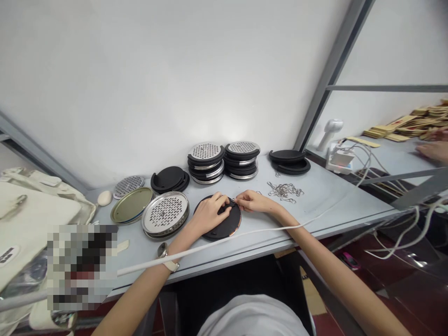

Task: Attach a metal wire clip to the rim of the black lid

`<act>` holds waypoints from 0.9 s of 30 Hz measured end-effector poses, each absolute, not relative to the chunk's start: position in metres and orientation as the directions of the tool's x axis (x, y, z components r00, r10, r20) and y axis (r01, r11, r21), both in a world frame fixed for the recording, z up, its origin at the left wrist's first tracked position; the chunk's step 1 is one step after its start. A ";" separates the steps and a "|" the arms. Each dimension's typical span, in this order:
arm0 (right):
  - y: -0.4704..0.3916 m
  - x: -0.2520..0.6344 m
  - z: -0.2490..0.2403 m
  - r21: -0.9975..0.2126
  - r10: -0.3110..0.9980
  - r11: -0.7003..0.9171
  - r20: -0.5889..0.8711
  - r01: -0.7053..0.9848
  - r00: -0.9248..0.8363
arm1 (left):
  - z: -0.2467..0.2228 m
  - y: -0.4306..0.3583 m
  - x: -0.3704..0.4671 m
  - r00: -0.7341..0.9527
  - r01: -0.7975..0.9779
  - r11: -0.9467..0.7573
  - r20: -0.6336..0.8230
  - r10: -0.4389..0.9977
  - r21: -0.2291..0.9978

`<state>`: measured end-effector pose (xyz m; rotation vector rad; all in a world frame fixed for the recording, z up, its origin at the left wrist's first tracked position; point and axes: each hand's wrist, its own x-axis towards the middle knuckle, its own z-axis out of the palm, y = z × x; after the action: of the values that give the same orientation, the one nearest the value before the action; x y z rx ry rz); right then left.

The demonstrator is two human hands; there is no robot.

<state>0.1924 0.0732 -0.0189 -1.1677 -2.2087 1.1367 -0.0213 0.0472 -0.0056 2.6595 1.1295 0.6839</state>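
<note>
A black round disc [224, 228] with a brownish edge at its right lies flat near the table's front. My left hand [212, 212] presses on its top with fingers bent, gripping it. At the disc's upper right edge, my right hand [252, 201] is pinched on a small metal clip [233, 199], mostly hidden by the fingertips. Just right of that hand lies a loose heap of small metal clips [285, 190]. To the left are a silver perforated round plate [165, 212] in a stack and an olive-coloured round lid [132, 205].
Two stacks of black-rimmed perforated plates [206, 152] stand against the wall. Black discs [287, 156] lie at back right, others [170, 178] at back left. A white cable [245, 233] crosses above my forearms. Another person's hand [434, 150] is at far right.
</note>
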 end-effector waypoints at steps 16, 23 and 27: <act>0.072 0.191 -0.017 -0.821 0.824 0.301 -0.031 0.484 -0.566 | -0.006 0.048 -0.021 0.612 0.638 -0.698 0.337 0.716 0.325; 0.071 0.191 -0.017 -0.834 0.804 0.286 -0.059 0.471 -0.591 | -0.006 0.047 -0.021 0.607 0.639 -0.697 0.343 0.717 0.326; 0.070 0.190 -0.014 -0.821 0.811 0.304 -0.043 0.484 -0.583 | -0.006 0.047 -0.021 0.606 0.642 -0.695 0.343 0.718 0.323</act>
<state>0.1899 0.0702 -0.0142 -1.1579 -2.1974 1.1800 -0.0209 0.0471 -0.0058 2.6625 1.1376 0.6804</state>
